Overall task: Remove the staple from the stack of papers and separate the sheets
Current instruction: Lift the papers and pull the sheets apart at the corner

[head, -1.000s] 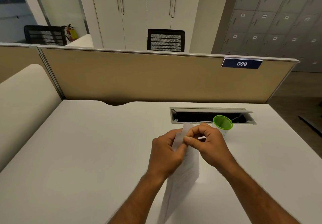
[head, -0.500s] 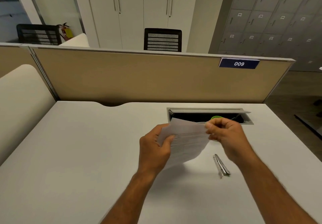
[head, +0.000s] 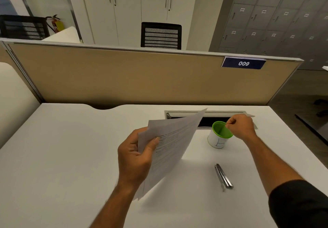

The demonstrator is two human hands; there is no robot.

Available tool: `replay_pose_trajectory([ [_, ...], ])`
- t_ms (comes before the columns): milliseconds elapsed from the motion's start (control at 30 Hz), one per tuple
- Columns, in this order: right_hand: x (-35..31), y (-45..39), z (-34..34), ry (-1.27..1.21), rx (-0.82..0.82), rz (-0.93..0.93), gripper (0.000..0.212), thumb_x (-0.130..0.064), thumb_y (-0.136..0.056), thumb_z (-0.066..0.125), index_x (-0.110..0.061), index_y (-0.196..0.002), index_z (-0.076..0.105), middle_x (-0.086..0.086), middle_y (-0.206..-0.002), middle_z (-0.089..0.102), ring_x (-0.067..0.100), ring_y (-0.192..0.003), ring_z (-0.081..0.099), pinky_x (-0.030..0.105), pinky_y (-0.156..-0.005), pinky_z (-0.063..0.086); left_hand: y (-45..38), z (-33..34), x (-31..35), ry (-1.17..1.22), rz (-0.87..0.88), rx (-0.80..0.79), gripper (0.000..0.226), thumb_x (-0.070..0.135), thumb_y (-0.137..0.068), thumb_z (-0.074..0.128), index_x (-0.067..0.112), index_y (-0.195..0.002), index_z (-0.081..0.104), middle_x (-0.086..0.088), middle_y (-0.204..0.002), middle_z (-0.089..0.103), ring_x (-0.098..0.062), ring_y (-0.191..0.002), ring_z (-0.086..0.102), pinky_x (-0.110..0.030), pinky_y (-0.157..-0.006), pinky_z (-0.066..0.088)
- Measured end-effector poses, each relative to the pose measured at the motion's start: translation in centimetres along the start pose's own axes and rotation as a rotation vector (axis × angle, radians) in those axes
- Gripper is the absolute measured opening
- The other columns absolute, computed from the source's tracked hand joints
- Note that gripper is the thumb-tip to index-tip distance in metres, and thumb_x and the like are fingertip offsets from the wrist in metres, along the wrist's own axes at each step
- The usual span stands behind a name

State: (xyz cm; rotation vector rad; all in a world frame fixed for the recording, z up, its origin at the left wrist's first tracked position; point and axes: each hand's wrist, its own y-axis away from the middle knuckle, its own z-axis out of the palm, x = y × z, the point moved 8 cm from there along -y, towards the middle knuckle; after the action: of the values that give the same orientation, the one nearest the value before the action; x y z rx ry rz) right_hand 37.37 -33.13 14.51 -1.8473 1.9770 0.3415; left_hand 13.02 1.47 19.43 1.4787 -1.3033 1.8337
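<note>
Above the green cup (head: 220, 134), right hand (head: 242, 125) pinched shut, staple not discernible; left hand (head: 135, 154) clasps the papers (head: 170, 144), I note.

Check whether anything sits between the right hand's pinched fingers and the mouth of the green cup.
Nothing visible does. The right hand hovers at the rim of the green cup, fingertips pinched just over its open mouth. The papers stay off to the side in the left hand.

White table (head: 67, 156) — surface bore a green-rimmed cup (head: 219, 137) near the cable tray (head: 205, 114), and a metal staple remover (head: 223, 177) lying flat.
</note>
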Motion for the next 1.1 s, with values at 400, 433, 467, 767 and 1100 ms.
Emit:
replay_pose_trajectory([
  [400,2.3,-2.2,3.4,0.104,-0.068,-0.016,0.016,-0.004,-0.079,0.067,-0.016,-0.083,0.078,0.01,-0.092,0.077,0.033,-0.09,0.068,0.044,-0.086,0.058,-0.8,0.5,-1.5,0.003,0.004,-0.016,0.026,0.024,-0.08,0.071,0.037,-0.101,0.067,0.021,-0.098,0.071,-0.008,-0.09,0.068,-0.013,-0.066,0.058],
  [433,2.4,-2.2,3.5,0.105,-0.07,-0.017,0.016,-0.005,-0.079,0.068,-0.016,-0.083,0.078,0.01,-0.092,0.077,0.033,-0.09,0.068,0.043,-0.086,0.058,-0.8,0.6,-1.5,0.007,0.005,-0.016,0.025,0.023,-0.08,0.071,0.037,-0.101,0.067,0.02,-0.099,0.071,-0.009,-0.09,0.069,-0.013,-0.066,0.058],
  [467,2.4,-2.1,3.4,0.105,-0.072,-0.02,0.015,-0.006,-0.078,0.069,-0.016,-0.082,0.078,0.01,-0.09,0.077,0.034,-0.089,0.068,0.043,-0.086,0.058,-0.8,0.6,-1.5,0.011,0.006,-0.015,0.025,0.023,-0.08,0.071,0.036,-0.101,0.067,0.018,-0.1,0.071,-0.01,-0.09,0.069,-0.013,-0.066,0.058],
  [767,-3.9,3.9,3.7,-0.971,-0.233,-0.019,0.037,-0.039,-0.095,0.052,-0.008,-0.09,0.071,0.013,-0.087,0.074,0.028,-0.08,0.068,0.04,-0.075,0.052,-1.0,0.6,-1.7,0.068,-0.006,-0.025,0.024,0.022,-0.078,0.073,0.033,-0.099,0.069,0.014,-0.096,0.073,-0.015,-0.087,0.07,-0.019,-0.067,0.06],
  [1100,-9.9,13.5,3.4,-1.181,-0.253,-0.291,0.021,-0.011,-0.076,0.074,-0.023,-0.094,0.074,-0.004,-0.092,0.078,0.012,-0.086,0.072,0.022,-0.074,0.057,-0.7,-0.7,-2.0,0.101,0.027,0.071,0.029,0.019,-0.079,0.073,0.032,-0.104,0.066,0.023,-0.095,0.072,-0.008,-0.088,0.07,-0.012,-0.066,0.056],
])
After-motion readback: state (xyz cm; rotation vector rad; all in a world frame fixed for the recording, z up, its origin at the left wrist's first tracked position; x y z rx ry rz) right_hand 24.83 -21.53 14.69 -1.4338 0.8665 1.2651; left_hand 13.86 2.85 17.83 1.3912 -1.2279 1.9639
